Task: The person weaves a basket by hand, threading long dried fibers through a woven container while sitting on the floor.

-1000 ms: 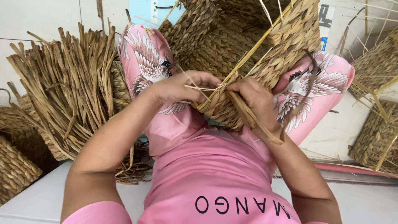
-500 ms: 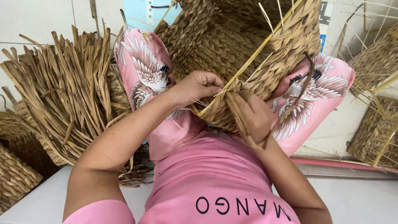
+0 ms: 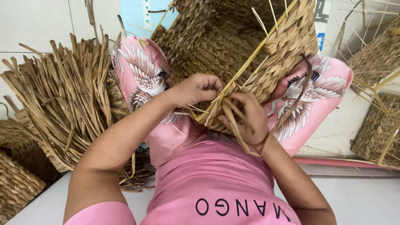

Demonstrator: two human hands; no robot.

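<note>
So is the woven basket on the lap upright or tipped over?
Tipped: the woven basket lies on its side across the knees, one corner toward the left hand and right hand, which grip loose straw strands there.

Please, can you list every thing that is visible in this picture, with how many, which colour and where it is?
woven basket: one, tan-brown, on the person's lap at top centre, both hands at its near rim
loose straw strand: one flat strip, tan, in the right hand at the basket rim
bundle of dried straw: one, tan, standing at the left
other woven baskets: at least three, brown, at the right edge and the lower left corner
pink rod: one, lying on the floor at the right
floor: white tiles
pink clothes: shirt and bird-patterned trousers
left hand: one, gripping the rim
right hand: one, holding the strand
</note>
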